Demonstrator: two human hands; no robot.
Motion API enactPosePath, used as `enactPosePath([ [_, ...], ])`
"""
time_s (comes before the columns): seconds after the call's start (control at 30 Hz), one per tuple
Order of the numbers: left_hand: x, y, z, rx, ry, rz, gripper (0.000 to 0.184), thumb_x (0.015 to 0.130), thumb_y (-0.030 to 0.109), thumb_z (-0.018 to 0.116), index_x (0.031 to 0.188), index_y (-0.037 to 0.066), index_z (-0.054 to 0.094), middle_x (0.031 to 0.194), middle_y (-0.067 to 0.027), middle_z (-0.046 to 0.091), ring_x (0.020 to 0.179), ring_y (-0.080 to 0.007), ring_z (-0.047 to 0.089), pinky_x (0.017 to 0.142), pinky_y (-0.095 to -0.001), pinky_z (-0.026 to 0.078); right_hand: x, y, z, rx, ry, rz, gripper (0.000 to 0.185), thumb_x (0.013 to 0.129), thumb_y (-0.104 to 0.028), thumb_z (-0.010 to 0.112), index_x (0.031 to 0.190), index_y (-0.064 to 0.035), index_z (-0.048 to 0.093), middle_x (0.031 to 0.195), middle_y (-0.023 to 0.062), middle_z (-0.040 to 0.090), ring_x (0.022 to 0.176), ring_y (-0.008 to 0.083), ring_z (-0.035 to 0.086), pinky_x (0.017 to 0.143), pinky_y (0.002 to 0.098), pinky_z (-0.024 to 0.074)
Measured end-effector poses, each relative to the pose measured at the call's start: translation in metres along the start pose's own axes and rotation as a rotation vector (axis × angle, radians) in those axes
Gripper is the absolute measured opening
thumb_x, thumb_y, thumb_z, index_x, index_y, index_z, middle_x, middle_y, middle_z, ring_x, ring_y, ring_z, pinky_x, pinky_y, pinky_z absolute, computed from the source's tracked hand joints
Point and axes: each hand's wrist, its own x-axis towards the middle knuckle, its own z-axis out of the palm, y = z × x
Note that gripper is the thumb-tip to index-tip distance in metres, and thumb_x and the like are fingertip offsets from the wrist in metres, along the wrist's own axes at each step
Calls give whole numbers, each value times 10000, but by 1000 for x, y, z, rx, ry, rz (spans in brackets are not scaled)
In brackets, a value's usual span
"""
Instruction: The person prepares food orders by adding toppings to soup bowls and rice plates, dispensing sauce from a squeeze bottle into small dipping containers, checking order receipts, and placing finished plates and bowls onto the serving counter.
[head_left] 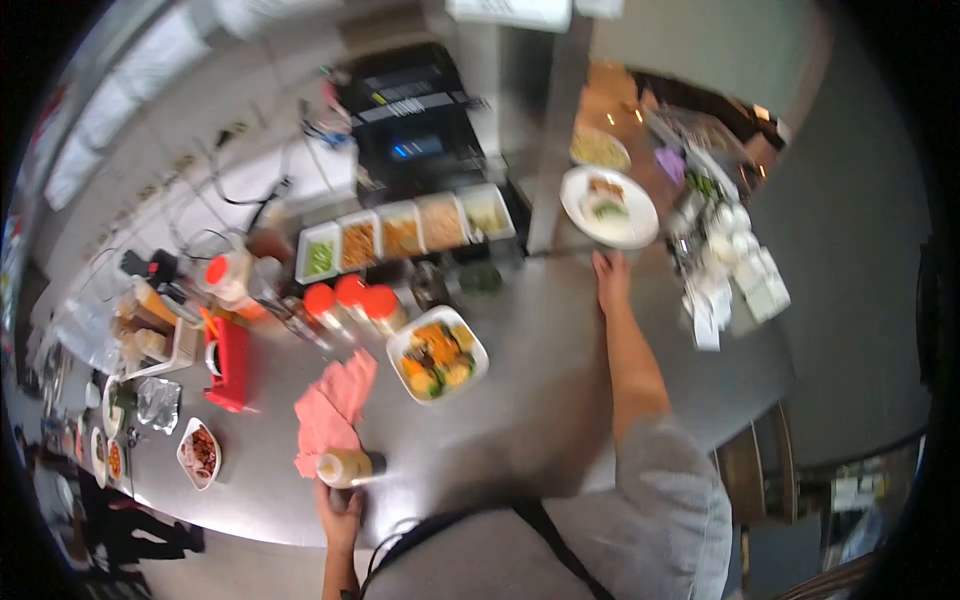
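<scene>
My left hand (340, 508) is closed around a squeeze bottle (347, 468) with pale yellow contents, at the near edge of the steel counter. A crumpled pink cloth (335, 405) lies just beyond the bottle. On the right, my arm is stretched far forward, and my right hand (612, 278) grips the near rim of a white oval plate (628, 232). Some brown food and something green lie on that plate; blur hides their kind. Between my hands, a white bowl (478, 368) of orange, yellow and green food rests on the counter.
White topping tubs (400, 238) line the back, with a black machine (415, 125) behind them. Orange-lidded shakers (350, 292) stand in front. Left are a red holder (230, 365) and a bowl of meat pieces (199, 455). Paper slips (710, 310) lie at right. Another person (130, 525) stands far left.
</scene>
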Motion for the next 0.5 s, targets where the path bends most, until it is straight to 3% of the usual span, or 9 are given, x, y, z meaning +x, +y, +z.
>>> enactPosePath([
  [0.03, 9, -6, -29, 127, 189, 36, 650, 721, -72, 610, 1345, -15, 433, 1286, -162, 516, 1227, -289, 467, 1063, -375, 339, -19, 2, 12, 13, 36, -70, 344, 982, -240, 481, 1229, -25, 376, 1222, 188, 456, 1081, 331, 536, 994, 429, 456],
  [0.1, 12, -56, -73, 268, 548, -64, 647, 714, -68, 613, 1334, -13, 438, 1330, -164, 487, 1245, -314, 451, 1067, -413, 337, -62, -13, 6, 7, 130, -176, 75, 970, -84, 493, 1013, -23, 503, 1027, 132, 563, 938, 259, 605, 917, 394, 535],
  [0.13, 15, -80, -95, 316, 720, -129, 645, 710, -65, 614, 1329, -12, 441, 1352, -165, 472, 1254, -327, 443, 1068, -433, 337, -78, -19, -1, 36, 133, -202, 60, 966, -95, 492, 958, -36, 504, 943, 109, 573, 849, 237, 614, 869, 383, 548],
  [0.17, 16, -95, -112, 404, 864, -251, 621, 721, -44, 625, 1315, -12, 450, 1356, -173, 469, 1252, -335, 444, 1061, -440, 348, -97, -28, -1, 39, 133, -192, 68, 960, -99, 475, 924, -47, 498, 902, 101, 570, 790, 220, 610, 808, 358, 547],
  [0.23, 31, -69, -136, 488, 1105, -802, 590, 747, 68, 689, 1287, -9, 464, 1306, -186, 510, 1197, -342, 500, 1012, -442, 403, -125, -45, -1, 23, 118, -180, 99, 950, -108, 443, 872, -62, 484, 834, 86, 556, 700, 194, 594, 704, 323, 530],
  [0.33, 41, -118, -172, 78, 986, -1147, 612, 743, 212, 749, 1257, 22, 477, 1229, -187, 562, 1119, -339, 564, 956, -475, 444, -152, -48, -12, -49, 81, -168, 153, 950, -140, 420, 818, -76, 459, 755, 60, 521, 628, 167, 560, 591, 295, 476],
  [0.4, 55, -145, -171, 65, 1023, -1196, 628, 774, 401, 719, 1230, 51, 467, 1148, -185, 597, 1062, -344, 598, 888, -510, 471, -162, -41, -20, -115, 61, -151, 215, 969, -191, 435, 781, -86, 444, 703, 34, 491, 607, 150, 542, 539, 283, 435],
  [0.47, 66, -103, -149, 410, 1215, -1339, 630, 796, 465, 677, 1222, 54, 460, 1126, -182, 605, 1067, -338, 597, 869, -507, 475, -184, -46, -8, -218, 93, -91, 250, 978, -218, 444, 762, -93, 435, 676, 23, 466, 593, 136, 517, 510, 266, 407],
  [0.5, 71, -123, -150, 529, 1185, -1412, 686, 810, 556, 613, 1240, 48, 446, 1109, -165, 609, 1046, -312, 604, 820, -460, 484, -196, -49, 4, -273, 111, -59, 267, 982, -231, 448, 752, -97, 430, 663, 17, 454, 587, 129, 505, 496, 257, 392],
])
